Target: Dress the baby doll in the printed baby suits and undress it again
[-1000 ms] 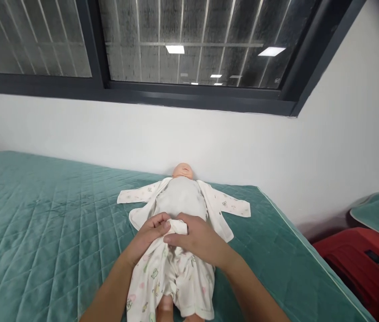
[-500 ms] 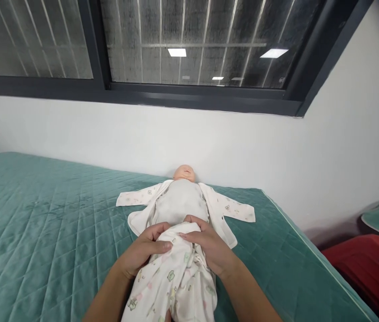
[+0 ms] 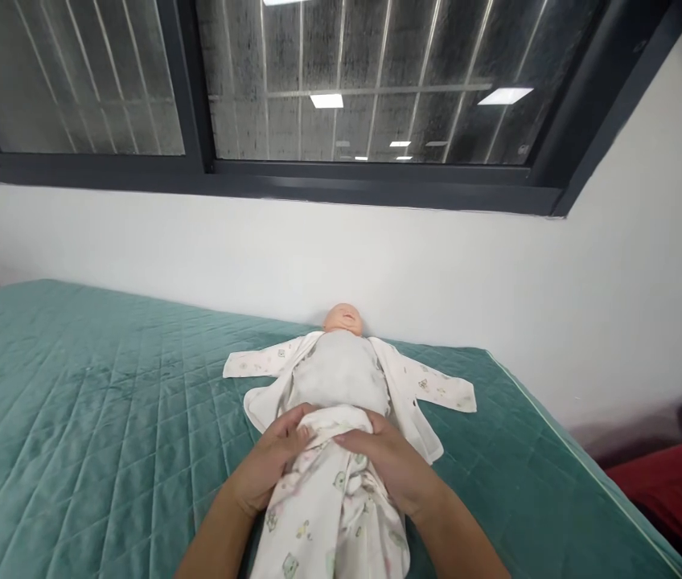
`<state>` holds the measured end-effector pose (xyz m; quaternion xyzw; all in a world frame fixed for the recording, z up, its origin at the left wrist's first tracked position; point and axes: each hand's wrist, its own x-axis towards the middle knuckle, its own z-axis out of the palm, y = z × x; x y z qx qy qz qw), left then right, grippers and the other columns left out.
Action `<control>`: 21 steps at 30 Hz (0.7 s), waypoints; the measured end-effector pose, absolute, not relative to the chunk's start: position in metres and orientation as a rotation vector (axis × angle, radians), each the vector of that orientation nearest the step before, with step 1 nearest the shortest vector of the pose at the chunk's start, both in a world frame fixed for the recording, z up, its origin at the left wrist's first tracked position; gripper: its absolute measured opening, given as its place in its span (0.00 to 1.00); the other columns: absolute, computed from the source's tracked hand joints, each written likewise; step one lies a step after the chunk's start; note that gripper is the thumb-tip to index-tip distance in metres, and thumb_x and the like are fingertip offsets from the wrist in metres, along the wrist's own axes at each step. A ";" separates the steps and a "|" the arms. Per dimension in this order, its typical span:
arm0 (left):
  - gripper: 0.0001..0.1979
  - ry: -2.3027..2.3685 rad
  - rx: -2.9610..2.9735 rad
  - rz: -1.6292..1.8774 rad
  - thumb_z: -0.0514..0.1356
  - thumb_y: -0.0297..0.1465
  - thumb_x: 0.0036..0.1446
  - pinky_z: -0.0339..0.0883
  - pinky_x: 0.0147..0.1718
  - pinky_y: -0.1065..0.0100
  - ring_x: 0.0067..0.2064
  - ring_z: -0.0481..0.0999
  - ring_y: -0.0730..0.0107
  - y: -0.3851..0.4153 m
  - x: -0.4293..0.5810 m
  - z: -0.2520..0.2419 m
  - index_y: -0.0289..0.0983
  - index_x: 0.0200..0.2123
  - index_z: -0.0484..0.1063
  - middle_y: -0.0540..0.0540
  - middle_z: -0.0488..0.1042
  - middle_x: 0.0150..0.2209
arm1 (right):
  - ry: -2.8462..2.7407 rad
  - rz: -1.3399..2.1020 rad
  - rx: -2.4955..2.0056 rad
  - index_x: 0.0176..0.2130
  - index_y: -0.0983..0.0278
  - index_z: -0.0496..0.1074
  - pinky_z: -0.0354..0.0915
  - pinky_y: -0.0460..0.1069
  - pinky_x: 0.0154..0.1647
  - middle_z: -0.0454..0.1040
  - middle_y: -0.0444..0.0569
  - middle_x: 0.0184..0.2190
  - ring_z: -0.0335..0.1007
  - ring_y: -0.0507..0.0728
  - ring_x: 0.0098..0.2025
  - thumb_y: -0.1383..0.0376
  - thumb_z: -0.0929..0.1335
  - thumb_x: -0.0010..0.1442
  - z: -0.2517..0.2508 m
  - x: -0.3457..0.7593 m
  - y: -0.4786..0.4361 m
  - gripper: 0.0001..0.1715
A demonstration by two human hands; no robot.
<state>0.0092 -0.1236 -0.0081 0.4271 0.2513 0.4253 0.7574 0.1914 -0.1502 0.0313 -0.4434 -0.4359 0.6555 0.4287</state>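
A baby doll [image 3: 343,319] lies on its back, head toward the wall, wearing an open white printed jacket [image 3: 442,388] with its sleeves spread to both sides. The doll's middle is covered in pale grey-white cloth [image 3: 341,371]. White printed pants [image 3: 317,515] cover the lower body and reach toward me. My left hand [image 3: 272,458] grips the waistband's left side, thumb on top. On the right side, my right hand [image 3: 392,458] pinches the same waistband, its thumb over the fabric. The doll's legs are hidden under the pants.
Green quilted bedding [image 3: 105,418] lies under the doll. Behind it rise a white wall [image 3: 256,257] and a dark-framed window [image 3: 341,189]. A red object [image 3: 672,482] sits beyond the bed's right edge.
The waistband lies flatter and straighter across the doll's middle, with both hands still on it. My right fingers have slipped further behind the cloth. The view has shifted slightly.
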 end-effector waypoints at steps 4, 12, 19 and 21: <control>0.29 0.479 1.029 0.756 0.75 0.32 0.38 0.66 0.35 0.71 0.35 0.74 0.68 -0.129 0.009 0.001 0.34 0.46 0.75 0.46 0.76 0.36 | -0.949 1.596 -1.040 0.36 0.63 0.71 0.64 0.46 0.33 0.72 0.41 0.27 0.68 0.53 0.29 0.64 0.76 0.45 0.027 0.195 -0.147 0.17; 0.21 0.583 0.759 1.071 0.70 0.38 0.48 0.67 0.32 0.71 0.33 0.77 0.67 -0.136 0.017 -0.004 0.34 0.43 0.73 0.44 0.78 0.34 | -1.536 1.581 -0.966 0.48 0.62 0.74 0.67 0.52 0.48 0.77 0.47 0.41 0.72 0.60 0.46 0.60 0.77 0.49 0.044 0.187 -0.156 0.26; 0.23 0.663 0.828 1.087 0.67 0.42 0.52 0.69 0.35 0.69 0.38 0.78 0.62 -0.134 0.018 -0.003 0.34 0.47 0.74 0.41 0.79 0.39 | -1.466 1.639 -1.026 0.47 0.62 0.77 0.67 0.53 0.47 0.79 0.49 0.42 0.73 0.62 0.46 0.58 0.73 0.55 0.039 0.189 -0.154 0.20; 0.25 0.725 0.911 1.036 0.68 0.44 0.51 0.69 0.38 0.68 0.41 0.78 0.62 -0.133 0.016 -0.001 0.34 0.47 0.76 0.41 0.79 0.41 | -1.277 1.679 -0.949 0.47 0.63 0.75 0.67 0.53 0.45 0.79 0.49 0.39 0.74 0.60 0.43 0.60 0.73 0.55 0.032 0.191 -0.152 0.20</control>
